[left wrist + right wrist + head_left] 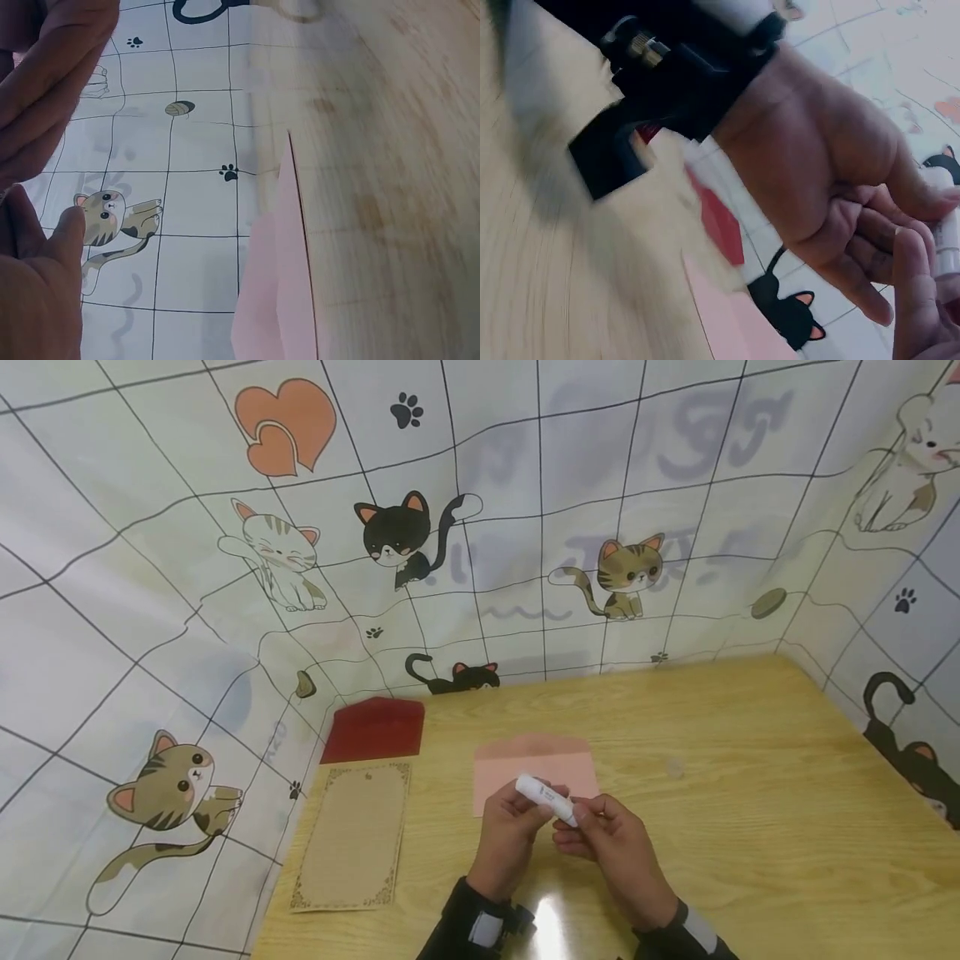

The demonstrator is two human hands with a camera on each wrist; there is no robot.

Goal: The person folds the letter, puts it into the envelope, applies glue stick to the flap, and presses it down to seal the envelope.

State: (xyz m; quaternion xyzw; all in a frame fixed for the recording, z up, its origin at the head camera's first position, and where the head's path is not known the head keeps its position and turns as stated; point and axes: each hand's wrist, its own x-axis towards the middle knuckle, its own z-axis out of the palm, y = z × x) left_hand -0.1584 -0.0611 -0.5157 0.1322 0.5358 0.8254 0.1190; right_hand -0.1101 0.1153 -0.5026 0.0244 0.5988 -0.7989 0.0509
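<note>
Both hands meet over the front of the table around a white glue stick with small dark print, tilted with its upper end to the left. My left hand grips it near the middle, thumb along its side. At the lower right end, the thumb and fingers of my right hand pinch it. A pink envelope lies just behind the hands, its flap pointing away and its lower part overlapped by them. In the right wrist view the glue stick shows at the right edge, partly covered by fingers.
A dark red envelope lies at the back left corner. In front of it is a tan sheet of letter paper with an ornate border. A small translucent spot marks the wooden table. Cat-print cloth walls the back and sides.
</note>
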